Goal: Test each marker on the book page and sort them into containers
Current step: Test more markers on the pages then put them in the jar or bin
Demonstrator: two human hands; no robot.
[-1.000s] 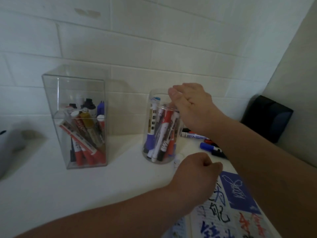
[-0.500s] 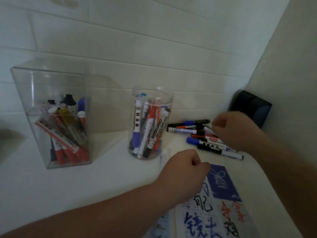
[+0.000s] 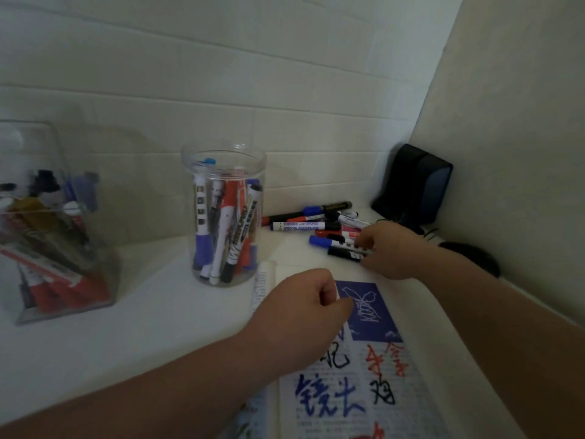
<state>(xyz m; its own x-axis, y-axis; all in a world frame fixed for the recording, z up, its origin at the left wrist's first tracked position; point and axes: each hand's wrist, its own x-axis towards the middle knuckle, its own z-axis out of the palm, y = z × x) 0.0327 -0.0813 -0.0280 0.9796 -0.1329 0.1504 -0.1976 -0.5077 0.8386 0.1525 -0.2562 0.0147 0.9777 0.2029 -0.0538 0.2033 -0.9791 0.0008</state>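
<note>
Several loose markers point(image 3: 311, 220) lie in a pile at the back right of the white table. My right hand point(image 3: 391, 250) reaches into the near side of that pile and pinches a black-capped marker point(image 3: 343, 251) lying flat. My left hand point(image 3: 302, 312) rests as a loose fist on the open book point(image 3: 364, 391), whose page carries blue, black and red scribbles. A round clear jar point(image 3: 223, 213) holds several markers upright. At the far left stands a square clear box point(image 3: 53, 223) with more markers in it.
A black speaker-like box point(image 3: 414, 183) stands in the back right corner, with a dark object point(image 3: 471, 253) and cable beside it. White tiled wall runs behind, and a beige wall closes the right side. White table point(image 3: 142, 318) surface lies between box, jar and book.
My right hand left the top of the round jar, swung right and down, and now pinches a marker in the loose pile. The view shifted right. My left hand stayed on the book.
</note>
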